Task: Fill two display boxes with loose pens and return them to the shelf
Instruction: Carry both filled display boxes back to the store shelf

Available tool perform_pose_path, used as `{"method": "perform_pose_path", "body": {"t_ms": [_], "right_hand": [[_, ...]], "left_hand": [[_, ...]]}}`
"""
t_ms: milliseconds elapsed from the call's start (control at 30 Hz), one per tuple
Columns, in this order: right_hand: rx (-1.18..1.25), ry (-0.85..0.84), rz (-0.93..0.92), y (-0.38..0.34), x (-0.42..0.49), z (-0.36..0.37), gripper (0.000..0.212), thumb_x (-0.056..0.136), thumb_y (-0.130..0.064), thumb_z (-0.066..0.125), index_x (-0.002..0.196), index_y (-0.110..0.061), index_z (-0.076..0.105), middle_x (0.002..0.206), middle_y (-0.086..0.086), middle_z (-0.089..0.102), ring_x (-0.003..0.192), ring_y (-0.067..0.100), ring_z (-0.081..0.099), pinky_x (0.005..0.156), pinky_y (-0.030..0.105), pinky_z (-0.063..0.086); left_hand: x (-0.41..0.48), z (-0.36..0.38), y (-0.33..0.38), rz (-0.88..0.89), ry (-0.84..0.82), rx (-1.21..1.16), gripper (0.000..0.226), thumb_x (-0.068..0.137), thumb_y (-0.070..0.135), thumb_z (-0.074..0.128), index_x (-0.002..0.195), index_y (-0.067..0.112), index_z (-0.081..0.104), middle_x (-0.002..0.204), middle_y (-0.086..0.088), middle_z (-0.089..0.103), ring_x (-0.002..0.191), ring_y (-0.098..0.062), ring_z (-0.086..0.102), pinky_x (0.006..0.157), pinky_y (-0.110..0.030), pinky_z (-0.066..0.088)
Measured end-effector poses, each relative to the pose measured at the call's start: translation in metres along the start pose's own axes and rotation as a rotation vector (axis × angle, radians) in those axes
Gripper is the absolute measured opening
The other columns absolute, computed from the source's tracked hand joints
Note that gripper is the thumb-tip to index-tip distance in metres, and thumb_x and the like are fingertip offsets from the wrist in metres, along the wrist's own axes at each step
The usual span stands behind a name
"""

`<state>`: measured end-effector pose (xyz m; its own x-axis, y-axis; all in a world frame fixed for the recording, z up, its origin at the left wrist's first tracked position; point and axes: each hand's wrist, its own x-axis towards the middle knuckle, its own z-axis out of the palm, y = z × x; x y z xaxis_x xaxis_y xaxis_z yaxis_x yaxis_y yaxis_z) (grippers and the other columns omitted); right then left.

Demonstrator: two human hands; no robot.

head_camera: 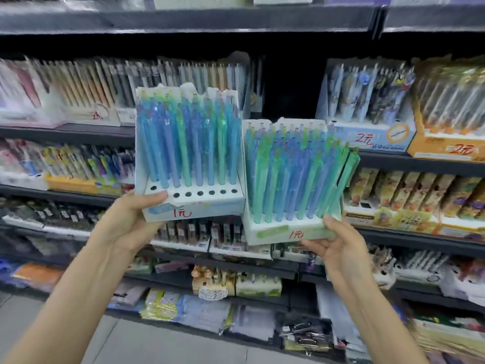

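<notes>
Shelving (262, 38) of stationery fills the view; a dark empty gap (291, 85) sits up and behind both grips, between neighbouring pen displays. That gap is likely the return slot.

Left display box (194, 203), white card, "1元" on front, held above and ahead of the left hand (131, 219). Left grip closed on its front-left corner, thumb over the top near the empty front row of holes (200, 193). Blue-green pens (183, 137) fill the rows behind.

Right display box (283, 229), same type, tilted, lower, touching the left box's side. Right hand (338, 245) grip closed on its front-right corner, thumb on top. Green-blue pens (294, 174) look full; a few at the right edge lean outward.

Step judged: returning boxes to shelf. Do well: level both boxes, keep thumbs pressing down, slide in one at a time base-first, watch the leaning pens near the right grip don't snag or tip out.
</notes>
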<state>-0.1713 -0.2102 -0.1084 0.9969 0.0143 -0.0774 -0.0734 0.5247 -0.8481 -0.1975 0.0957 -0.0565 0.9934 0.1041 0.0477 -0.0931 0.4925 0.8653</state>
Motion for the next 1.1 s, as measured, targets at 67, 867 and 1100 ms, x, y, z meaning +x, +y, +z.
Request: {"method": "perform_pose_path", "body": {"t_ms": [67, 867, 1100], "right_hand": [[-0.001, 0.036, -0.047, 0.003, -0.007, 0.016, 0.02, 0.07, -0.019, 0.064, 0.086, -0.007, 0.061, 0.072, 0.009, 0.063, 0.066, 0.026, 0.065, 0.056, 0.031, 0.057], [0.014, 0.288, -0.156, -0.039, 0.092, 0.114, 0.048, 0.088, -0.006, 0.06, 0.133, -0.005, 0.042, 0.123, 0.016, 0.055, 0.102, 0.037, 0.061, 0.064, 0.035, 0.06], [-0.468, 0.435, -0.103, -0.049, 0.119, 0.111, 0.055, 0.09, -0.037, 0.057, 0.133, -0.006, 0.042, 0.099, 0.011, 0.062, 0.063, 0.022, 0.065, 0.052, 0.03, 0.053]], "left_hand": [[0.013, -0.01, 0.014, -0.053, -0.052, -0.08, 0.078, 0.008, 0.011, 0.093, 0.084, 0.013, 0.078, 0.102, -0.014, 0.071, 0.089, -0.027, 0.07, 0.063, -0.036, 0.058], [0.094, -0.028, 0.077, -0.091, -0.111, -0.226, 0.111, -0.002, 0.005, 0.09, 0.105, 0.01, 0.06, 0.104, -0.016, 0.07, 0.094, -0.031, 0.068, 0.077, -0.044, 0.055], [0.103, -0.027, 0.077, -0.086, -0.077, -0.241, 0.112, -0.001, 0.006, 0.09, 0.107, 0.012, 0.061, 0.108, -0.017, 0.069, 0.105, -0.034, 0.062, 0.08, -0.048, 0.053]]}}
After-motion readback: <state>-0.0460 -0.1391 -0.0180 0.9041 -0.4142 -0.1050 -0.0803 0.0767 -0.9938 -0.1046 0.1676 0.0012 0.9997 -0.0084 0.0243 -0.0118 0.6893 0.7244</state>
